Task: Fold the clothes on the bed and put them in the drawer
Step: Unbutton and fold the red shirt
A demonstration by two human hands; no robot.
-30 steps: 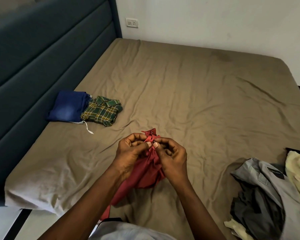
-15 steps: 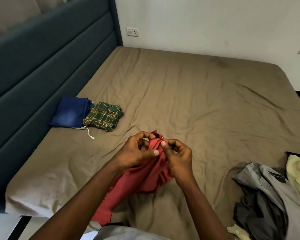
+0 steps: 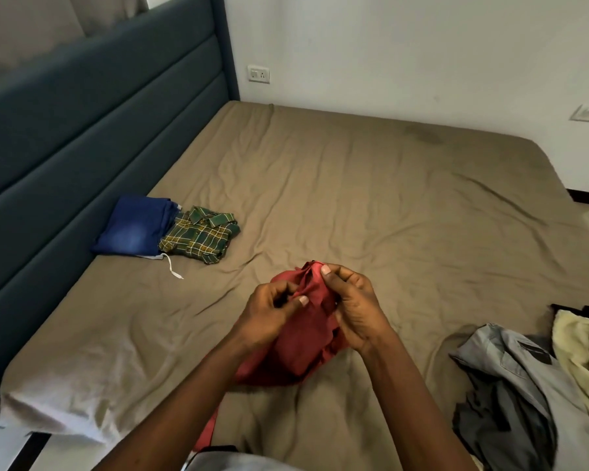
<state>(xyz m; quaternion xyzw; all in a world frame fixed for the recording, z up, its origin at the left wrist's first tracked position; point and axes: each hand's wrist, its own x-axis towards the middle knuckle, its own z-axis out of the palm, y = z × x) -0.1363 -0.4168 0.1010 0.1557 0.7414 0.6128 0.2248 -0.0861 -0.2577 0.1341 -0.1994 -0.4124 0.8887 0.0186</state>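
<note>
Over the bed [image 3: 354, 198], the left hand [image 3: 269, 316] and right hand [image 3: 356, 307] each pinch the bunched red garment [image 3: 300, 345] with curled fingers [image 3: 342, 275]; such thin pinches on crumpled cloth could slip, dropping it unfolded.

No text, brand or number can be read anywhere. The plaid shirt [image 3: 198, 234] has a small dark tag at its collar and another near its lower edge, both too small to read. The grey garment [image 3: 524, 368] bears a dark patch, and nothing on it is legible. The wall socket [image 3: 258, 74] shows no marking that can be made out.
</note>
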